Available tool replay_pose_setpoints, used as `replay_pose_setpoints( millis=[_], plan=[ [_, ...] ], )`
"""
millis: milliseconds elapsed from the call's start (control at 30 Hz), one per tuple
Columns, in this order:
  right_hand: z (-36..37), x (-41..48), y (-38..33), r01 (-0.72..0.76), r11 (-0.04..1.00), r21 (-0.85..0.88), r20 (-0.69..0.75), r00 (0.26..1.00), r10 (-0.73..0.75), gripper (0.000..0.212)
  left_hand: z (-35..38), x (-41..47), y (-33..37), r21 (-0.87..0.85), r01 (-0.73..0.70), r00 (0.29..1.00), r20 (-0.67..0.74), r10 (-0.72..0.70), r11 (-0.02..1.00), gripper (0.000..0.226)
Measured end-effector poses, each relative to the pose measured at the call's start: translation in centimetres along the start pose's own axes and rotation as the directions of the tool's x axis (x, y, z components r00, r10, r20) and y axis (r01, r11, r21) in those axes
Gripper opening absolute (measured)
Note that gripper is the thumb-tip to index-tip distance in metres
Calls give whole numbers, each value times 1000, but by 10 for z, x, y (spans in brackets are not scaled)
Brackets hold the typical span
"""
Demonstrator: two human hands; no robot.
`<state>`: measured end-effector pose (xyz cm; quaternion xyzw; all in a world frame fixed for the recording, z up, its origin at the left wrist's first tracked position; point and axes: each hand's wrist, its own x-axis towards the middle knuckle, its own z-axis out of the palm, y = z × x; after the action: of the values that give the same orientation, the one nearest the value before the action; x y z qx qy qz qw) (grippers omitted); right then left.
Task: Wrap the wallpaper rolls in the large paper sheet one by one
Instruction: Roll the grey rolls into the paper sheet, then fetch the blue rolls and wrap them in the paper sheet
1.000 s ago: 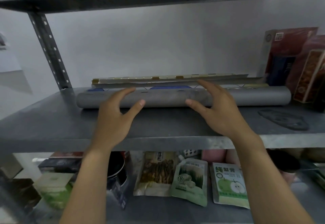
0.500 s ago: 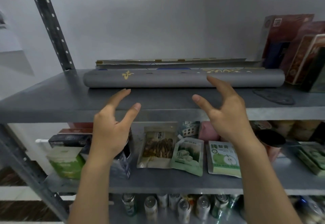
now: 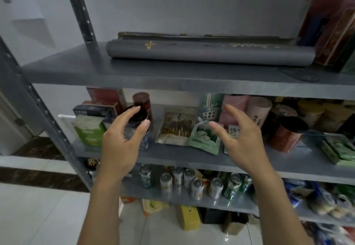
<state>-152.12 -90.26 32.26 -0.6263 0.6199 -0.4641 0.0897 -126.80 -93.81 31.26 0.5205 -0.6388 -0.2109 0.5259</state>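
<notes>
Down in front of the middle shelf (image 3: pixel 192 161), both hands are up in the air with nothing in them. Left hand (image 3: pixel 123 141) has its fingers spread and curled a bit, thumb apart from the rest, hanging in front of a dark round can (image 3: pixel 139 113) and a green box (image 3: pixel 89 131) near the shelf's left end. Right hand (image 3: pixel 240 139) is the same deal, fingers loose and apart, palm turned toward the left one, in front of some pink packages (image 3: pixel 233 110) and just right of a pale green pouch (image 3: pixel 204 136). Between the two hands you can see a clear bag of something brown and dried (image 3: pixel 176 127) sitting on that shelf.

One level up, the grey roll (image 3: pixel 209 53) lies lengthwise on the top shelf (image 3: pixel 134 77), well above both hands and not touched by either. It's got a small gold mark near its left end, which sits just beside the metal upright (image 3: pixel 84 19). A flat strip of cardboard (image 3: pixel 192 35) lies right behind it, against the wall. The roll's right end is just beside some dark red boxes (image 3: pixel 334 29) at the shelf's right edge.

Below the hands, a bunch of drink cans (image 3: pixel 192 182) stand on the lower shelf.
</notes>
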Motion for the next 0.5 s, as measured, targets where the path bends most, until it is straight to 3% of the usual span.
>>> replay_pose_setpoints(
  millis=[233, 400, 500],
  plan=[
    [17, -47, 36, -5, 995, 98, 354, 935, -31, 68, 8, -101, 0, 68, 220, 967, -144, -209, 973, 34],
    [20, -93, 49, 20, 986, 166, 590, 799, -115, 68, 11, -200, 18, 145, 373, 909, -258, -329, 917, 42],
    [25, -125, 45, 76, 979, 190, 683, 706, -188, 74, -4, -261, 28, 241, 512, 834, -370, -410, 824, 49]
  ],
)
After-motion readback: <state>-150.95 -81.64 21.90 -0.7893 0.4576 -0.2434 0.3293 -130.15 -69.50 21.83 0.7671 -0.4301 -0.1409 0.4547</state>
